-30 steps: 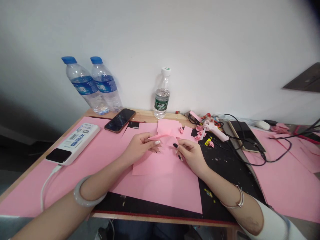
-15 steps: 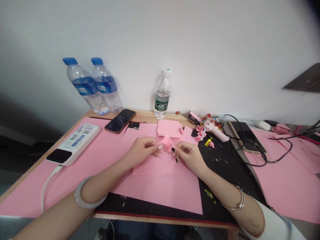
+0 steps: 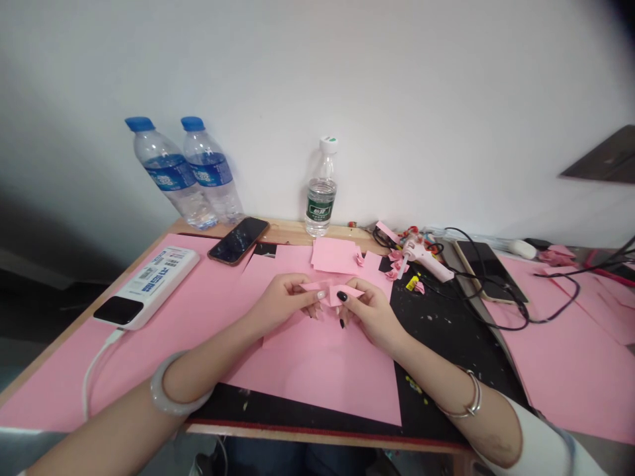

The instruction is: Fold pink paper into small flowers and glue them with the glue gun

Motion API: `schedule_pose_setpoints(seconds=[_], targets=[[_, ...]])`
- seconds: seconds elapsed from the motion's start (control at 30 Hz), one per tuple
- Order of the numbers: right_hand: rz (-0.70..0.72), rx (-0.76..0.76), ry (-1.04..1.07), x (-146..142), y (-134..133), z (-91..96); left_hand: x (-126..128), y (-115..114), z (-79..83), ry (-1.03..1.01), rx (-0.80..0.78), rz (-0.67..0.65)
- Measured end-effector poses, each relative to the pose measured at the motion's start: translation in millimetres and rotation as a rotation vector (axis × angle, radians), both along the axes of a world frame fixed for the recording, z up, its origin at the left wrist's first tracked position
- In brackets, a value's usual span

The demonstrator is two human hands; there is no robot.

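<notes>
A small folded pink paper (image 3: 331,295) is held between both hands above the middle of the table. My left hand (image 3: 290,297) pinches its left side with thumb and fingers. On the other side, my right hand (image 3: 368,305) grips it, the dark-nailed thumb pressed on the front face. Beneath them lie large pink sheets (image 3: 337,377). Just behind the hands sits a stack of small pink paper squares (image 3: 335,254), with a little rolled pink paper flower (image 3: 359,258) on its right edge.
A pink glue gun (image 3: 426,259) with black cables lies at right near several paper flowers, beside a phone (image 3: 489,271). Water bottles (image 3: 320,192) stand along the wall. At left are another phone (image 3: 239,239) and a white power bank (image 3: 149,287) with a cable.
The folded paper was spread with a point standing up between the hands; now it is flatter, pressed under the thumbs. My right thumb has moved onto its front, and the hands are slightly closer.
</notes>
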State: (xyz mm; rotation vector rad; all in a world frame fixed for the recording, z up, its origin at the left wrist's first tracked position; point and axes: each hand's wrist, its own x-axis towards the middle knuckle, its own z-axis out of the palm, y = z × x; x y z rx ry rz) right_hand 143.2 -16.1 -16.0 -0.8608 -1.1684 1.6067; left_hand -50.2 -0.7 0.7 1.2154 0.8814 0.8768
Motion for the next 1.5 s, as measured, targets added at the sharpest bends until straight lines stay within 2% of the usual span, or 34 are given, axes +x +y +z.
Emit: schedule_pose_setpoints(seconds=[0.13, 0.4, 0.5, 0.73, 0.97, 1.33, 1.5], targets=[[0.021, 0.009, 0.036, -7, 0, -2.0, 4, -3, 0.7, -0.054, -0.012, 0.029], [0.006, 0.008, -0.063, -17, -7, -0.4, 13, -10, 4.6, -0.115, -0.043, 0.023], [-0.044, 0.005, -0.083, -20, -9, 2.0, 16, -11, 1.5, -0.157, -0.075, 0.047], [-0.223, 0.126, -0.229, -29, -7, 8.6, 25, -16, -4.6, -0.345, -0.176, 0.103], [-0.227, 0.163, -0.266, -30, -11, 3.4, 29, -21, -3.9, -0.276, -0.146, 0.150], [-0.279, 0.203, -0.356, -22, -12, -2.5, 36, -25, -0.7, -0.365, -0.269, 0.227], [-0.264, 0.231, -0.388, -20, -14, -3.9, 33, -24, -6.2, -0.326, -0.204, 0.205]])
